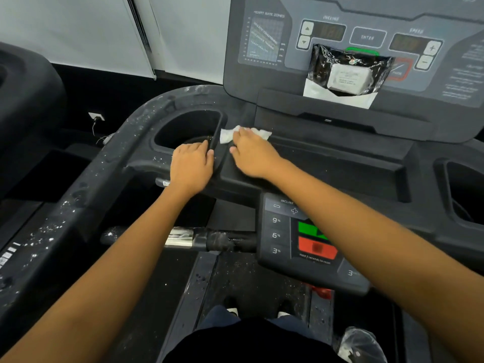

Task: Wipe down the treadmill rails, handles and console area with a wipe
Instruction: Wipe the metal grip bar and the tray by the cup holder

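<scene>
A crumpled white wipe (227,134) lies on the dark console tray (327,163) of the treadmill, just right of the left cup holder (188,127). My right hand (252,155) presses flat on the wipe with its fingers spread over it. Beside it, my left hand (191,166) rests on the cup holder's rim, fingers curled over the edge into the recess. The left rail (86,184) curves down toward me and is speckled with white dust. A short handle bar (209,239) with a metal sensor crosses below my arms.
A black wipe packet (348,72) leans on the upper display panel (366,38). A lower control pad (301,237) with green and red buttons sits under my right forearm. A second cup holder (463,189) is at the right. A neighbouring machine (23,106) stands at the left.
</scene>
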The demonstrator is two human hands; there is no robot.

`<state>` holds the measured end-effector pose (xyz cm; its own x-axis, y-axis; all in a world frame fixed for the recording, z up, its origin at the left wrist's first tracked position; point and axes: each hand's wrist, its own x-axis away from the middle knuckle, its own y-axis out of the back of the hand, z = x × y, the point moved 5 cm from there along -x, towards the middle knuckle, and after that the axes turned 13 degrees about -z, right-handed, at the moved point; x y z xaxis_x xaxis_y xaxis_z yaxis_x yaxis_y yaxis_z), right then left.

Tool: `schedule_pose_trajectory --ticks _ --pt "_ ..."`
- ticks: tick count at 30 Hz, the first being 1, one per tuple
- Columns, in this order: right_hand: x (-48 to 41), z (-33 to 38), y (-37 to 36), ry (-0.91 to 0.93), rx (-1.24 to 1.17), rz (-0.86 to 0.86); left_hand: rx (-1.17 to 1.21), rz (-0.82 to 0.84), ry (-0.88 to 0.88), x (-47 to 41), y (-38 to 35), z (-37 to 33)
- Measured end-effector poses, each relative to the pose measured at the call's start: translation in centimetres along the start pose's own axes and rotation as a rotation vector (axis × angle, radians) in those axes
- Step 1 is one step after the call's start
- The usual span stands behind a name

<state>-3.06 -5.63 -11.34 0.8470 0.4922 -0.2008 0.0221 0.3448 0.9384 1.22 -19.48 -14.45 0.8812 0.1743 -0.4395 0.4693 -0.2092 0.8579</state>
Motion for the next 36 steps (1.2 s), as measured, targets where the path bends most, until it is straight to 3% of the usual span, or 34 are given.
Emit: schedule_pose_trajectory --ticks 5,9,12,15,19,26,30,33,36 --pt "2.9 1.4 -0.5 0.167 0.032 0.174 -0.032 -0.006 -0.002 0.3 -0.4 0.0" --pt "-3.1 -0.2 -1.1 -0.046 0.166 0.225 -0.029 0.009 -0.026 0.3 -0.2 0.2" --pt "-4.0 0.9 -1.5 -0.106 0.257 0.191 -0.036 0.073 0.007 0.3 -0.4 0.9" --pt "-0.1 4.1 -0.7 0.011 0.207 0.128 -0.067 0.086 0.027 0.3 0.0 2.1" --pt "2.9 5.4 -1.8 0.144 0.187 0.173 -0.099 0.077 0.045 0.1 1.0 4.5" --pt "-3.5 2.8 -3.1 -0.202 0.14 0.176 -0.043 0.097 0.027 0.2 1.1 5.8" --pt "3.0 6.5 -3.4 -0.026 0.147 0.054 -0.067 0.067 -0.008 0.0 0.8 4.7" --pt "3.7 6.1 -3.1 0.108 0.14 0.069 0.026 0.066 -0.101 -0.5 0.6 2.1" --pt "1.1 2.2 -1.9 -0.078 0.084 0.133 0.1 0.076 -0.069 -1.2 0.9 0.1"
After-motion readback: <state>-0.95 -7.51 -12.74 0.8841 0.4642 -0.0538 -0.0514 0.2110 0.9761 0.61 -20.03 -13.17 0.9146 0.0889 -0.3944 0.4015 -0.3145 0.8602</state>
